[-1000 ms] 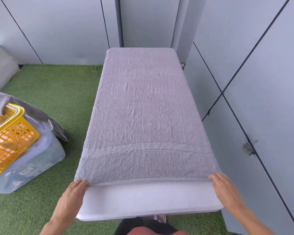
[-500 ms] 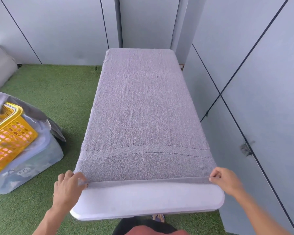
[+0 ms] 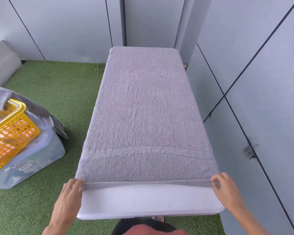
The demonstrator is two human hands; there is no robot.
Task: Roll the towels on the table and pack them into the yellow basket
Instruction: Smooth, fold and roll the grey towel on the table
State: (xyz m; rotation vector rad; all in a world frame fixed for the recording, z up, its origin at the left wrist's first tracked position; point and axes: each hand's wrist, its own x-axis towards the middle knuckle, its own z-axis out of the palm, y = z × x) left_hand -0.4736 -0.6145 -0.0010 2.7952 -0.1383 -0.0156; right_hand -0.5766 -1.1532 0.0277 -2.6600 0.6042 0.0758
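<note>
A: Fingers of our left hand (image 3: 70, 192) and right hand (image 3: 225, 189) now curl round the near hem of the towel (image 3: 143, 116), low in frame; a second ago they lay flatter.

B: So we've turned the first fold; rolling can start up the table (image 3: 149, 202).

A: Yellow basket (image 3: 10, 131) waits at left, on the grass.

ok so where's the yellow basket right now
In the head view the yellow basket is at the far left edge, on the person's left, sitting tilted on a clear plastic bin on the green turf, apart from the table.
</note>
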